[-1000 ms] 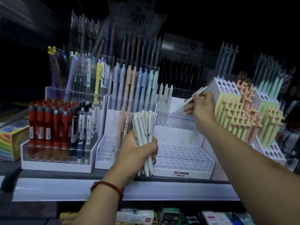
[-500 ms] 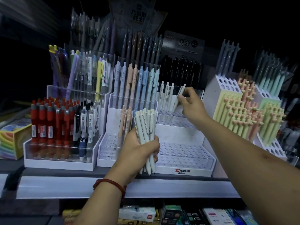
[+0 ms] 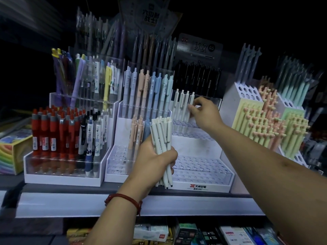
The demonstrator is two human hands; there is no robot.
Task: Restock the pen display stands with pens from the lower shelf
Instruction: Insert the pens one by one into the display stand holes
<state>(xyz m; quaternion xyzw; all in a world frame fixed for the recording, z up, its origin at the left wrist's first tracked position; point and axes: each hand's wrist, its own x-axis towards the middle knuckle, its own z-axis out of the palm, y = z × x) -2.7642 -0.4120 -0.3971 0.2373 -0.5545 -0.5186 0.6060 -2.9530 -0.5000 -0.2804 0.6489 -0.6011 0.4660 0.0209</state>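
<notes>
My left hand [image 3: 154, 159] grips a bundle of pale white pens [image 3: 161, 138], held upright in front of the middle stands. A white tiered display stand [image 3: 200, 174] with clear hole racks sits on the shelf; its lower tiers hold no pens. In its top tier stands a short row of white pens [image 3: 182, 106]. My right hand [image 3: 203, 114] reaches to that row, its fingertips pinched on the rightmost white pen [image 3: 191, 100], which stands upright in the rack.
A stand with red and dark pens [image 3: 62, 137] is at the left, a pastel pen stand [image 3: 141, 96] in the middle, and a block of yellow, pink and green pens [image 3: 265, 124] at the right. Boxes [image 3: 152, 232] lie on the lower shelf. The shelf edge [image 3: 123, 206] runs across.
My right hand carried a single white pen from a tilted hold at the right down into the top tier beside the other white pens. My left hand stayed with its bundle.
</notes>
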